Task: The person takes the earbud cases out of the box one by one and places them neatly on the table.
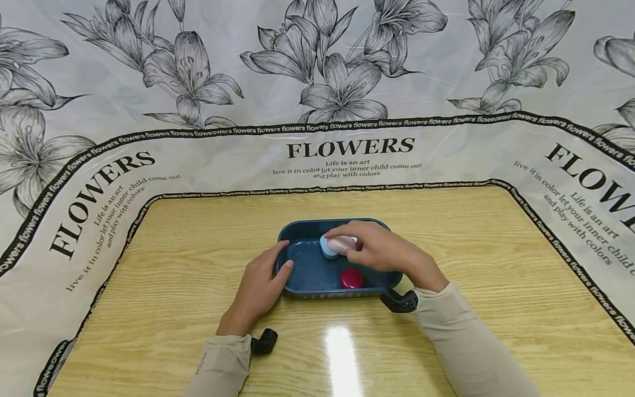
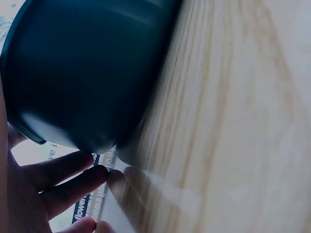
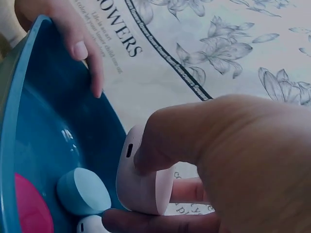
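The pale pink case [image 3: 141, 194], a rounded piece with a small dark slot in one face, hangs over the inside of the tray, off to the right of its middle. The right hand [image 1: 384, 247] pinches it between the thumb on one side and the fingers on the other, a grip that likely suits a smooth, curved shell and leaves the slot uncovered. One finger reaches under it toward the pieces below; whether it touches them I cannot tell.

Just beside it sits a light blue piece [image 3: 80, 194], tilted so that its flat face shows, and a white piece [image 3: 91, 225] lies partly hidden behind the fingers. Nearer the person, a magenta piece [image 1: 351, 279] rests by the front wall. The raised walls of the blue tray [image 1: 307, 275] presumably keep such rounded things from rolling away.

The left hand [image 1: 259, 284] grips the tray's left end, thumb and forefinger over the rim and other fingers spread along the outside wall, probably to steady it while the right hand works. The tray stands on the wooden counter [image 1: 188, 248], within easy reach of both arms. Beyond it, a flower-printed cloth [image 1: 238, 160] rises like a screen, perhaps hung to close off the background
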{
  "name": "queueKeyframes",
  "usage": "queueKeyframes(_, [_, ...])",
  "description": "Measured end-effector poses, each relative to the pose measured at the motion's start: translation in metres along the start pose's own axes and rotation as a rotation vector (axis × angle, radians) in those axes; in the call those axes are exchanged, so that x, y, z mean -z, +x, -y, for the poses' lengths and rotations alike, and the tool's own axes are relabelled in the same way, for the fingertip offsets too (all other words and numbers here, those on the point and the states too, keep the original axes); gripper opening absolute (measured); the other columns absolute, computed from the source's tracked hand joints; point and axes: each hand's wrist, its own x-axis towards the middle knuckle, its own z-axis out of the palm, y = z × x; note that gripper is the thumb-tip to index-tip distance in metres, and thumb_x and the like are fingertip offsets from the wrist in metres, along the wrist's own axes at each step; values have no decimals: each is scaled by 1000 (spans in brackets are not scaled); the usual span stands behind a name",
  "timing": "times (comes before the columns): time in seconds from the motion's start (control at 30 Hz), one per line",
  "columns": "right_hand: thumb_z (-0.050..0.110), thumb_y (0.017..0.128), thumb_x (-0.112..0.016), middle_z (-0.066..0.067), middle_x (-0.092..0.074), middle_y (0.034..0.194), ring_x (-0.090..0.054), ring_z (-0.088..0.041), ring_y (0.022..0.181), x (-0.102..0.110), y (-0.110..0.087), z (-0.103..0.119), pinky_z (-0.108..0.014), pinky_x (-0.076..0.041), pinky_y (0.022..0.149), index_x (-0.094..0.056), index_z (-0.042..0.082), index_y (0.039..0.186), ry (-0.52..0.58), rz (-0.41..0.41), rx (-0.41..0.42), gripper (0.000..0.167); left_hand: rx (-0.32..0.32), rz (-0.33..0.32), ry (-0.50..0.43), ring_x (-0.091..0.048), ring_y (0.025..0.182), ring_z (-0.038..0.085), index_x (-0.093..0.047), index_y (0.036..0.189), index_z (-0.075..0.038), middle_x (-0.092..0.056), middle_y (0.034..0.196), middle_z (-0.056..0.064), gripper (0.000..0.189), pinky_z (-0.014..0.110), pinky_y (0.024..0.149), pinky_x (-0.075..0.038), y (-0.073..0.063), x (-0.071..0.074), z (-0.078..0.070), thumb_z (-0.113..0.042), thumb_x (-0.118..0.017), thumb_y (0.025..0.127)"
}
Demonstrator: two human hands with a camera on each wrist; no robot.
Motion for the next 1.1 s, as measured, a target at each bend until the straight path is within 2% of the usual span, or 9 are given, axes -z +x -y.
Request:
queueKeyframes(0.13, [7, 94, -63, -2, -62, 126, -57, -18, 88, 1, -6, -2, -46, -54, 79, -65, 16, 133, 44, -46, -1, 40, 7, 0, -1, -50, 134, 24, -49, 149, -21, -54, 144, 4, 50, 50, 110, -40, 0, 0, 0, -42, -50, 104])
queueKeyframes(0.23, [16, 98, -66, -1, -63, 125, -57, -19, 90, 3, -10, -3, -47, -53, 80, -66, 16, 131, 57, -81, -13, 33, 9, 0, 2, -49, 134, 24, -49, 149, -21, -54, 144, 4, 49, 49, 110, -40, -1, 0, 0, -41, -51, 104])
queueKeyframes(0.37, [27, 101, -63, 2, -64, 123, -58, -17, 90, 5, -15, -4, -43, -52, 81, -67, 19, 129, -10, -140, -36, 30, 10, 1, 9, -49, 134, 25, -49, 149, -21, -54, 145, 5, 49, 50, 110, -40, 0, 0, 0, -38, -53, 104])
queueKeyframes(0.53, [26, 103, -60, 3, -65, 121, -61, -16, 99, 6, -22, -6, -43, -51, 88, -69, 20, 126, -93, -200, -39, 26, 6, 5, 8, -49, 134, 25, -49, 149, -20, -54, 144, 5, 48, 50, 110, -40, 0, 0, 0, -38, -52, 104])
queueKeyframes(0.63, [31, 103, -59, 2, -65, 126, -61, -19, 113, 7, -26, -7, -47, -50, 96, -67, 21, 130, -121, -231, -43, 30, 9, 7, 6, -49, 134, 25, -49, 149, -21, -54, 145, 5, 48, 50, 110, -39, 0, 0, -1, -38, -51, 104])
queueKeyframes(0.73, [36, 100, -63, -1, -64, 131, -61, -22, 117, 8, -29, -8, -49, -50, 97, -64, 21, 136, -136, -260, -89, 39, 10, 8, 7, -49, 134, 25, -49, 149, -20, -54, 144, 5, 49, 50, 111, -39, 0, 0, -1, -39, -51, 104])
queueKeyframes(0.83, [35, 96, -69, -5, -64, 132, -62, -25, 114, 10, -33, -10, -49, -51, 94, -63, 17, 137, -142, -280, -151, 45, 4, 6, 6, -50, 134, 25, -49, 149, -19, -55, 144, 5, 49, 50, 110, -40, 0, 0, 0, -40, -51, 104])
queueKeyframes(0.9, [32, 95, -71, -7, -66, 128, -63, -25, 107, 12, -36, -11, -47, -52, 90, -64, 14, 135, -143, -284, -184, 45, 2, 4, 7, -50, 134, 25, -50, 149, -19, -55, 144, 5, 50, 49, 110, -40, 0, -1, 0, -40, -51, 104])
queueKeyframes(1.1, [29, 95, -70, -7, -66, 122, -59, -21, 93, 17, -43, -18, -41, -50, 79, -65, 10, 132, -140, -310, -194, 42, 5, 1, 6, -49, 134, 25, -49, 149, -20, -54, 145, 5, 51, 49, 110, -40, -1, -1, 0, -42, -51, 104])
